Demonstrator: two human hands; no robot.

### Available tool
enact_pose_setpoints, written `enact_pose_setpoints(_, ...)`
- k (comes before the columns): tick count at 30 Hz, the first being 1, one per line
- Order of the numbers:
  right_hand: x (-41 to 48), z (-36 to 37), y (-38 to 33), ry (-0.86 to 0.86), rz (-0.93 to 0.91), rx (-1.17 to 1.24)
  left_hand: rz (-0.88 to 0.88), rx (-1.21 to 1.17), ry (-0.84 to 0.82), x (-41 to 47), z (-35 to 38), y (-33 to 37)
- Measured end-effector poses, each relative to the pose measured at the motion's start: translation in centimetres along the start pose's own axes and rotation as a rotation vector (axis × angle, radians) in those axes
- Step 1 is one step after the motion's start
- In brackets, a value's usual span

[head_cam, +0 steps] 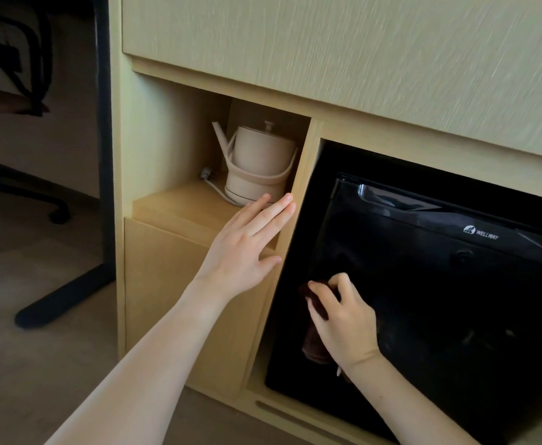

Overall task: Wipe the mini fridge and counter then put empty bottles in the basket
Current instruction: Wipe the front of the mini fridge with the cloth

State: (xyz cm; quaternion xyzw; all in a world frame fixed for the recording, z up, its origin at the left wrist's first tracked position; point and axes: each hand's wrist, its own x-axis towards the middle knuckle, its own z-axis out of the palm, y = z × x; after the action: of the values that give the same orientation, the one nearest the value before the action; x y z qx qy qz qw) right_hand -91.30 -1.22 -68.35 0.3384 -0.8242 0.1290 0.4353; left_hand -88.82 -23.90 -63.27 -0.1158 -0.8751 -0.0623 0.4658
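A glossy black mini fridge (439, 284) sits in the right bay of a pale wooden cabinet (179, 284), its door closed. My right hand (340, 319) presses a dark brown cloth (316, 335) against the lower left of the fridge door. My left hand (247, 245) lies flat with fingers spread on the wooden divider between the fridge bay and the open shelf. No bottles or basket are in view.
A beige electric kettle (256, 165) with its cord stands in the open shelf niche left of the fridge. A wide wooden panel (359, 53) runs above. A black desk leg (102, 139) and an office chair base (22, 187) stand on the floor at left.
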Motion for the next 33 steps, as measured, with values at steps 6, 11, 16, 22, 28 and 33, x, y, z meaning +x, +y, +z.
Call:
enact_pose_setpoints(6,5.4,-2.8,1.0,0.243,0.204,0.130,-0.013,0.011,-0.013,-0.6,0.3,-0.2)
enact_pose_setpoints(11,1.8,-0.6,0.2,0.118,0.030,0.018,-0.006,-0.019,0.010,-0.5,0.7,-0.4)
enact_pose_setpoints(16,-1.5,0.5,-0.1,-0.156,-0.165,-0.103,-0.016,-0.027,0.012,-0.3,0.7,-0.3)
enact_pose_setpoints(22,3.8,-3.0,2.3,0.171,0.157,0.047,-0.020,-0.024,0.031,-0.4,0.8,-0.2)
enact_pose_setpoints(28,-1.3,-0.5,1.1,-0.011,-0.106,-0.061,0.063,0.103,0.071,-0.2,0.3,-0.3)
enact_pose_setpoints(33,0.4,-2.7,2.6,0.063,0.077,0.032,0.089,0.119,0.117,0.1,0.0,0.4)
